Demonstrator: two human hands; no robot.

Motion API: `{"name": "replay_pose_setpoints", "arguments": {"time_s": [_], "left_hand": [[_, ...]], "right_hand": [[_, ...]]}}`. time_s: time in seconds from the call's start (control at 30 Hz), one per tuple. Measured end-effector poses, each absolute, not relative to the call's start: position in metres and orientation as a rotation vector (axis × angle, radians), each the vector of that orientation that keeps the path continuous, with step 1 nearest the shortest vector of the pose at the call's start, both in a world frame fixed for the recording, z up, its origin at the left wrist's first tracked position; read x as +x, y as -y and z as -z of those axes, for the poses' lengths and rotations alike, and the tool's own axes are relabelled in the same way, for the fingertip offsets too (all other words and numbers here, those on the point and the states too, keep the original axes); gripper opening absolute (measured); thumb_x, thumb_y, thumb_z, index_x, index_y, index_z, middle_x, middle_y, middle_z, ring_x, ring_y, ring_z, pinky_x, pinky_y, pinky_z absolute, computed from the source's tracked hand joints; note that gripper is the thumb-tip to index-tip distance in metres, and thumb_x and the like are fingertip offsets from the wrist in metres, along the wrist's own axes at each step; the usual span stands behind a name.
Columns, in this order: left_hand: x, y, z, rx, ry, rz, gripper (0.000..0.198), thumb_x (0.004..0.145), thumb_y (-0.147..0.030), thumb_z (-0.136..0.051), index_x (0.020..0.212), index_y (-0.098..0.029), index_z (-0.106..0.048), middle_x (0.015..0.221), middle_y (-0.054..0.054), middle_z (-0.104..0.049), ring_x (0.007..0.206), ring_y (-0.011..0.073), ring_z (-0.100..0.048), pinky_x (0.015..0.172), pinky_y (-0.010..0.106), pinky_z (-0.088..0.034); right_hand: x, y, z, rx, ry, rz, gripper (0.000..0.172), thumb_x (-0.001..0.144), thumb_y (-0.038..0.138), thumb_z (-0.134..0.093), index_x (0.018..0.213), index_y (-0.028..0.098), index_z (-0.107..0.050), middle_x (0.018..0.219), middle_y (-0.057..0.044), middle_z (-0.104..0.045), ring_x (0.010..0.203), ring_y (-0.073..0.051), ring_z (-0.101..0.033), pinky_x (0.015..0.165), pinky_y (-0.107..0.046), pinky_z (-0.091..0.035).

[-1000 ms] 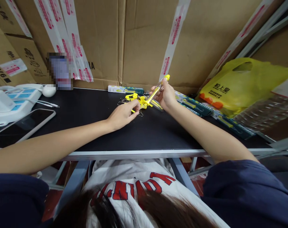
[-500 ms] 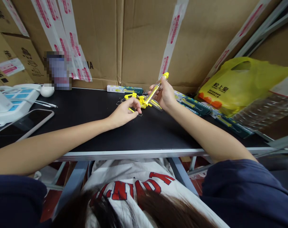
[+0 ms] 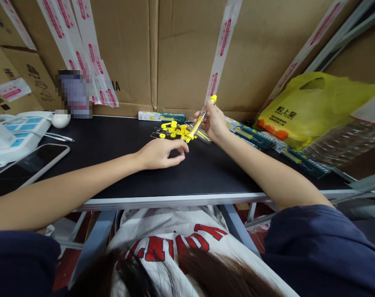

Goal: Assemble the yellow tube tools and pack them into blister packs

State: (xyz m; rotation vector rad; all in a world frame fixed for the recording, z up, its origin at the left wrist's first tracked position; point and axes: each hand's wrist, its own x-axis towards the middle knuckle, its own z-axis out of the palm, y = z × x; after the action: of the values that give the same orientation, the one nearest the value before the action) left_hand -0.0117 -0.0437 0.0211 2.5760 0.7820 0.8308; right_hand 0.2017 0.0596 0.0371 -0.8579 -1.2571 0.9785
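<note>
My right hand [image 3: 216, 123] is closed around a spring scale [image 3: 199, 123], a clear tube with yellow ends, held slanted with its top to the upper right. Just below and left of the tube's lower end is my left hand [image 3: 162, 153], thumb and forefinger curled towards each other. Whatever they pinch, if anything, is too small to make out. Behind the left hand lies a pile of yellow plastic parts with wire hooks [image 3: 167, 128] on the black tabletop [image 3: 206, 173]. More clear tubes [image 3: 204, 135] lie partly hidden behind the held scale.
A printed box [image 3: 161, 116] lies at the back edge, and several more boxes [image 3: 252, 134] run along the right. Beyond them sits a yellow plastic bag [image 3: 298, 111]. On the left are a phone [image 3: 29, 165], a power strip [image 3: 35, 123] and white cables [image 3: 59, 135].
My left hand has moved slightly down and turned, and the yellow piece seen at its fingers no longer shows there. My right hand keeps the spring scale in nearly the same place.
</note>
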Motion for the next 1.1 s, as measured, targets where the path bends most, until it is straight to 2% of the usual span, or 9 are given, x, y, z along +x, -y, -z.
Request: {"name": "replay_pose_setpoints", "arguments": {"time_s": [0.13, 0.23, 0.4, 0.57, 0.77, 0.83, 0.93, 1.0, 1.1], "left_hand": [[-0.006, 0.036, -0.017, 1.98, -0.91, -0.896, 0.029, 0.091, -0.028, -0.057, 0.115, -0.018, -0.045, 0.079, 0.001, -0.072, 0.034, 0.0024, -0.041, 0.04, 0.019, -0.032], [-0.001, 0.036, -0.017, 1.758, -0.891, -0.781, 0.03, 0.095, -0.031, -0.053, 0.119, -0.016, -0.045, 0.072, 0.0, -0.07, 0.031, 0.0027, -0.039, 0.035, 0.018, -0.026], [0.002, 0.041, -0.019, 1.728, -0.859, -0.658, 0.023, 0.098, -0.032, -0.049, 0.1, -0.011, -0.059, 0.068, 0.001, -0.067, 0.032, 0.0013, -0.036, 0.034, 0.019, -0.023], [-0.001, 0.045, -0.022, 2.037, -0.975, -0.73, 0.022, 0.095, -0.03, -0.051, 0.088, -0.013, -0.062, 0.07, 0.001, -0.07, 0.047, 0.0055, -0.045, 0.05, 0.019, -0.037], [-0.003, 0.048, -0.022, 2.29, -1.155, -0.81, 0.032, 0.094, -0.035, -0.051, 0.067, -0.017, -0.054, 0.062, 0.0, -0.065, 0.057, 0.0118, -0.055, 0.06, 0.025, -0.038], [-0.004, 0.045, -0.02, 2.284, -1.118, -0.84, 0.031, 0.094, -0.037, -0.051, 0.07, -0.017, -0.054, 0.062, -0.001, -0.064, 0.057, 0.0117, -0.054, 0.06, 0.026, -0.038], [-0.003, 0.042, -0.015, 2.208, -1.032, -0.933, 0.017, 0.09, -0.032, -0.054, 0.097, -0.016, -0.055, 0.059, -0.005, -0.059, 0.056, 0.0113, -0.054, 0.06, 0.025, -0.039], [-0.002, 0.041, -0.012, 2.152, -0.973, -0.994, 0.029, 0.088, -0.023, -0.054, 0.114, -0.016, -0.045, 0.061, -0.006, -0.058, 0.057, 0.0106, -0.055, 0.061, 0.025, -0.041], [0.0, 0.044, -0.01, 2.105, -0.864, -1.025, 0.031, 0.087, -0.017, -0.05, 0.114, -0.019, -0.036, 0.073, -0.004, -0.063, 0.055, 0.008, -0.055, 0.06, 0.024, -0.042]], "right_hand": [[0.191, -0.042, -0.041, -0.799, 1.304, -0.997, 0.061, 0.073, 0.078, -0.059, 0.106, 0.029, -0.045, 0.074, 0.003, -0.068, 0.066, -0.016, -0.069, 0.053, -0.026, -0.051], [0.182, -0.025, -0.044, -0.738, 1.348, -1.006, 0.06, 0.074, 0.076, -0.061, 0.109, 0.03, -0.045, 0.078, 0.002, -0.069, 0.068, -0.016, -0.07, 0.054, -0.027, -0.051], [0.176, -0.011, -0.046, -0.704, 1.407, -0.998, 0.059, 0.076, 0.074, -0.06, 0.113, 0.031, -0.046, 0.083, 0.001, -0.07, 0.072, -0.016, -0.071, 0.057, -0.027, -0.053], [0.174, -0.007, -0.045, -0.66, 1.431, -0.95, 0.052, 0.078, 0.072, -0.06, 0.109, 0.033, -0.045, 0.086, 0.002, -0.069, 0.078, -0.019, -0.072, 0.058, -0.027, -0.053], [0.169, -0.001, -0.043, -0.654, 1.366, -0.899, 0.045, 0.081, 0.067, -0.06, 0.095, 0.029, -0.039, 0.088, 0.0, -0.068, 0.084, -0.022, -0.073, 0.057, -0.028, -0.054], [0.17, -0.001, -0.044, -0.662, 1.364, -0.911, 0.046, 0.081, 0.067, -0.059, 0.095, 0.029, -0.039, 0.09, -0.001, -0.069, 0.085, -0.022, -0.073, 0.058, -0.029, -0.054], [0.174, -0.006, -0.047, -0.718, 1.355, -0.892, 0.047, 0.081, 0.071, -0.057, 0.099, 0.03, -0.04, 0.094, -0.002, -0.07, 0.086, -0.022, -0.073, 0.058, -0.029, -0.054], [0.179, -0.012, -0.05, -0.752, 1.335, -0.854, 0.049, 0.08, 0.073, -0.054, 0.101, 0.031, -0.041, 0.094, -0.002, -0.07, 0.086, -0.022, -0.073, 0.057, -0.028, -0.052], [0.188, -0.025, -0.053, -0.756, 1.296, -0.828, 0.051, 0.078, 0.075, -0.054, 0.097, 0.03, -0.04, 0.089, -0.001, -0.069, 0.086, -0.022, -0.072, 0.056, -0.028, -0.051]]}}
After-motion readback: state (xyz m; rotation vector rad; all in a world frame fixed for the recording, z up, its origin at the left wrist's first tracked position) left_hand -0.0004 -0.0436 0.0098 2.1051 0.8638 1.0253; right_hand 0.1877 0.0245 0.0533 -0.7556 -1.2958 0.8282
